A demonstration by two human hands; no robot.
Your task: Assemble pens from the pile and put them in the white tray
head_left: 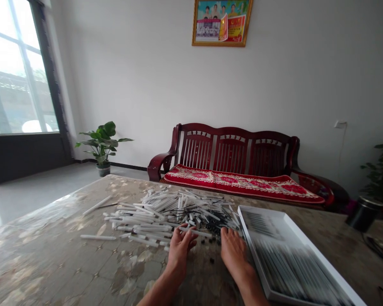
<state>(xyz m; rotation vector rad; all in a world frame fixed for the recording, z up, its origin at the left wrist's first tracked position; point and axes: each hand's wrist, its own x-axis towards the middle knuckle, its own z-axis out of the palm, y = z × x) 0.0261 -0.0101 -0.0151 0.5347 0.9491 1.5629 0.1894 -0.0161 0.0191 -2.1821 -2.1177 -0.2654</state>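
My left hand (179,246) is closed around one end of a white pen barrel (201,233), which points right across the front of the pile. My right hand (233,247) is curled downward at the small black pen parts (214,222), close to the barrel's far end. Its fingertips are partly hidden, so what they pinch does not show. Behind both hands spreads a heap of loose white pen barrels (159,208), with thin dark refills (174,210) mixed in.
A white shallow box (253,255) beside my right hand holds rows of pens (300,267), blurred. One loose barrel (98,237) lies left of the heap. A dark red wooden bench (231,148) stands beyond the table (67,255), and a potted plant (104,142) behind its left side.
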